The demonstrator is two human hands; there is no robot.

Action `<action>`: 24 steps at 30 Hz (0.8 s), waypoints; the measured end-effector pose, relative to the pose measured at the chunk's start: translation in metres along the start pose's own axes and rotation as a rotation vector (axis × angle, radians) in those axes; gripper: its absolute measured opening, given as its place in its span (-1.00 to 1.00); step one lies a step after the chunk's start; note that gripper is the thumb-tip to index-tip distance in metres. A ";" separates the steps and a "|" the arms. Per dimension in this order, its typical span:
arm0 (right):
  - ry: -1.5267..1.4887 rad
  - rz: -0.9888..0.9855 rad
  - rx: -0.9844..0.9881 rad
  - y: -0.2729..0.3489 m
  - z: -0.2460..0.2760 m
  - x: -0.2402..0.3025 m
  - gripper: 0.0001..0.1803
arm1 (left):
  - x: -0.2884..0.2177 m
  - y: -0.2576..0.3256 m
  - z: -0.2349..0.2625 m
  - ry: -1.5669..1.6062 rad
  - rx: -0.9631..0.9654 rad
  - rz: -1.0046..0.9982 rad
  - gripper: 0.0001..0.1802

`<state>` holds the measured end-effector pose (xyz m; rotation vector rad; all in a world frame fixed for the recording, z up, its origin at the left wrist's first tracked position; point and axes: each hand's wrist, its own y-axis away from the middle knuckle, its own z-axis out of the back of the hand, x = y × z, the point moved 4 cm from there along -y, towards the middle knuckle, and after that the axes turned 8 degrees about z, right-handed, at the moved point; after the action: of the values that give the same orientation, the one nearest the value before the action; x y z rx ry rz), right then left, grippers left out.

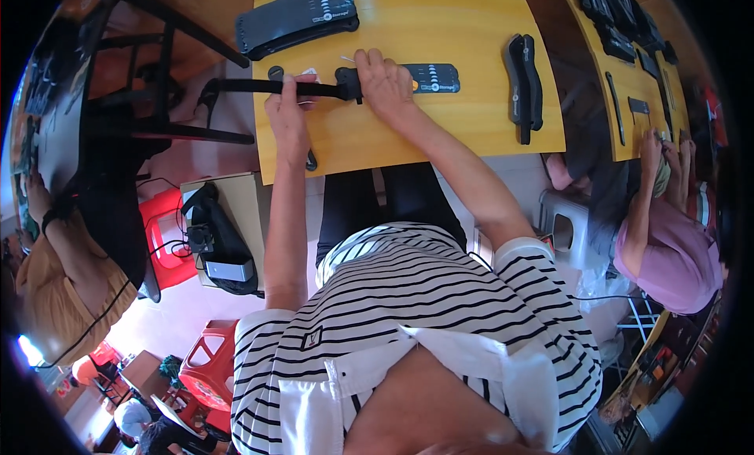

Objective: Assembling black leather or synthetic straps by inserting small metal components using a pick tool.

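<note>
A long black strap (243, 86) runs leftward across the table, its free end curling past the table's left edge. My left hand (289, 117) is closed around the strap, with the thumb along it. At the strap's right end is a blocky black piece (346, 82), and my right hand (383, 82) is closed over it, fingers bent. Some of that piece is hidden under the fingers. A flat black printed card (437, 78) lies on the table beneath and right of my right hand. Near my left hand are a small round black piece (276, 73) and a dark slim tool (311, 161).
The yellow wooden table (471, 31) holds a stack of black printed cards (298, 21) at the far left and folded black straps (524, 86) at the right. A black metal frame (169, 54) stands left. A carton (255, 219) sits below. Other people work on both sides.
</note>
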<state>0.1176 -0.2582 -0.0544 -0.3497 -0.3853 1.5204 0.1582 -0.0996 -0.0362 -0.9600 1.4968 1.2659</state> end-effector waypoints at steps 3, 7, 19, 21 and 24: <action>0.021 0.012 -0.033 -0.001 0.000 0.002 -0.88 | -0.013 -0.002 0.026 0.127 -0.233 -0.004 -0.52; 0.039 0.010 -0.010 0.000 0.000 0.002 -0.88 | -0.056 -0.001 0.065 0.129 -0.326 -0.195 -0.51; -1.442 -0.559 0.085 0.005 0.107 -0.033 -0.65 | -0.079 0.088 -0.017 -0.765 -0.135 -0.804 -0.59; -1.596 -0.612 0.174 0.015 0.134 -0.018 -0.64 | -0.070 0.087 -0.025 -0.941 -0.130 -0.852 -0.37; -1.732 -0.637 0.269 0.044 0.151 -0.011 -0.65 | -0.063 0.089 -0.038 -1.056 -0.086 -0.875 -0.39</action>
<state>0.0098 -0.2704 0.0598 1.3175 -1.4197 0.8559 0.0845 -0.1220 0.0500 -0.6641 0.1425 0.8982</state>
